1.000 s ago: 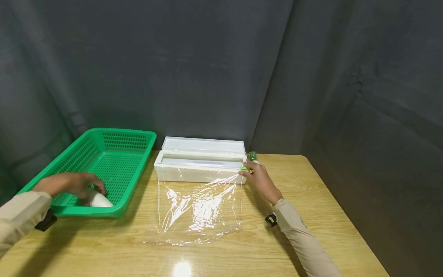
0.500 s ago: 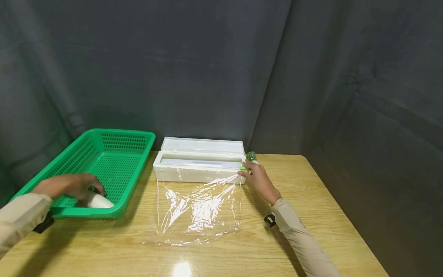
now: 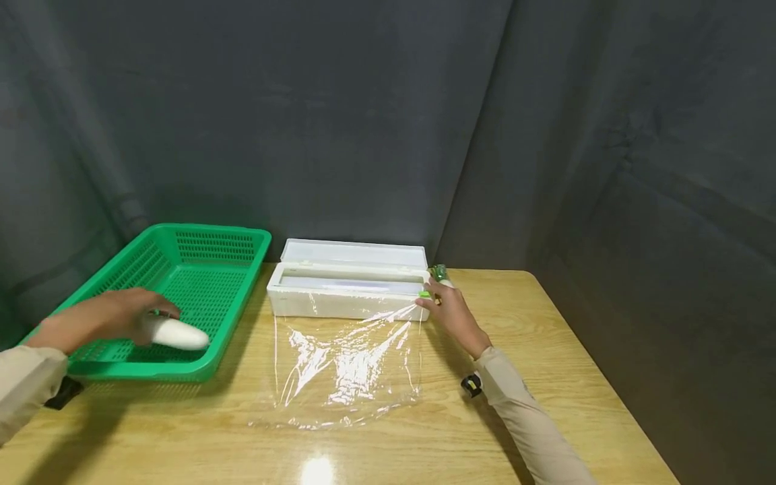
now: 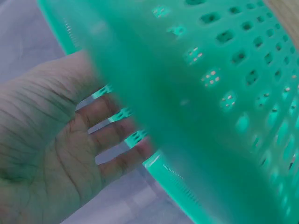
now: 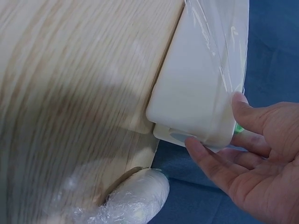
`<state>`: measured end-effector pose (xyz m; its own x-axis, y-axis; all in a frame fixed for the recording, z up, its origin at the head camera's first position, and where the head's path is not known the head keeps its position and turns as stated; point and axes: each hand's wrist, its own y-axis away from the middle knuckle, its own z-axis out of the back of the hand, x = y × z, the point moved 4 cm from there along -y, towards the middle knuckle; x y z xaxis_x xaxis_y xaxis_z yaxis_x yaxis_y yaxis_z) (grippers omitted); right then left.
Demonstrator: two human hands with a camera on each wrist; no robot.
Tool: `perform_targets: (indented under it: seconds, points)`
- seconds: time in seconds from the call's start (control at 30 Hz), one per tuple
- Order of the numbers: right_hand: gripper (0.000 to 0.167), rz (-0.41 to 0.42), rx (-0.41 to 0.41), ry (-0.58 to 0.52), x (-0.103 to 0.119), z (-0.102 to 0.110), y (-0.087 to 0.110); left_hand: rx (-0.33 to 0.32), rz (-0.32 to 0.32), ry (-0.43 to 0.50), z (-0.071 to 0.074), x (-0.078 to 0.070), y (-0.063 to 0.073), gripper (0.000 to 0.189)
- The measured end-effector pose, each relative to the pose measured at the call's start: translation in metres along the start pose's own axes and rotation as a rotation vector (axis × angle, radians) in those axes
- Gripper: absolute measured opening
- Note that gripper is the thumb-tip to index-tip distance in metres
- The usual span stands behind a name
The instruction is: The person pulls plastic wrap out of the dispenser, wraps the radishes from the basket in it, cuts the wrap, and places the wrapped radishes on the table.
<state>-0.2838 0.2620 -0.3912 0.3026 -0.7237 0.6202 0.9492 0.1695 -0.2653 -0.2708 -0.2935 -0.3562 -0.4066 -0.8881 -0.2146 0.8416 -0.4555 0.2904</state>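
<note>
My left hand (image 3: 112, 316) grips a white radish (image 3: 182, 335) above the near part of the green plastic basket (image 3: 145, 370). In the left wrist view the basket's rim hides the radish and the fingertips. My right hand (image 3: 451, 313) holds the right end of a white cling film dispenser (image 3: 303, 303), whose lid stands open at the back. In the right wrist view the thumb lies on the film side and the fingers are at the end face. A sheet of clear cling film (image 3: 351, 370) hangs from the dispenser's front onto the table.
Behind the right hand lies a film-wrapped white radish (image 5: 142, 196) with a green top, mostly hidden in the head view. The wooden table (image 3: 515, 417) ends at dark curtains (image 3: 388, 121) at the back and right.
The left hand has lifted the white radish from low in the basket, so more of it shows. My right hand, the dispenser and the film stay in place.
</note>
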Motion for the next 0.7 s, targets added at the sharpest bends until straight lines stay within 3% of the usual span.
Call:
perform_targets:
  seconds: [0.17,0.37,0.5,0.7]
  points:
    - [0.044,0.004,-0.006,0.008,0.0,-0.002,0.0,-0.054,-0.033,0.04,0.008,0.002,0.006,0.062]
    - [0.048,-0.004,-0.001,0.008,-0.001,-0.003,0.0,-0.125,-0.021,-0.052,0.013,-0.003,0.005,0.063]
    - [0.048,-0.007,0.004,0.018,-0.002,-0.003,0.001,-0.203,-0.039,-0.103,0.019,-0.013,0.006,0.059]
    - [0.044,0.001,-0.015,0.025,-0.002,-0.002,0.0,-0.262,-0.06,-0.165,0.029,-0.023,0.012,0.057]
